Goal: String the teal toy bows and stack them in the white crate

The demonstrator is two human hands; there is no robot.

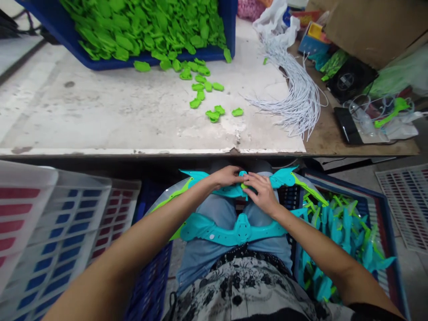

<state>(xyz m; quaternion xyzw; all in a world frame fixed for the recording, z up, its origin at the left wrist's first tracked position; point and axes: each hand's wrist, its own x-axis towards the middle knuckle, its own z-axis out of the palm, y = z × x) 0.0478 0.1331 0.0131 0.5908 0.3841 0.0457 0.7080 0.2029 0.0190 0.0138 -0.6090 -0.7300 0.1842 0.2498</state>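
Two turquoise plastic toy bows with lime-green parts lie across my lap. My left hand (229,176) is closed on the middle of the farther toy bow (284,177), its fingertips partly hidden. From the other side, my right hand (262,191) presses its closed fingers around a small green plastic piece (244,185) at the same spot. The nearer toy bow (243,229) rests on my thighs, below both hands and untouched by them.
A blue bin (230,26) of green pieces tips onto the white tabletop (100,116), with several pieces spilled. White elastic cords (297,98) lie to the right. A crate of turquoise and green parts (347,232) stands by my right leg; white baskets (70,223) stand left.
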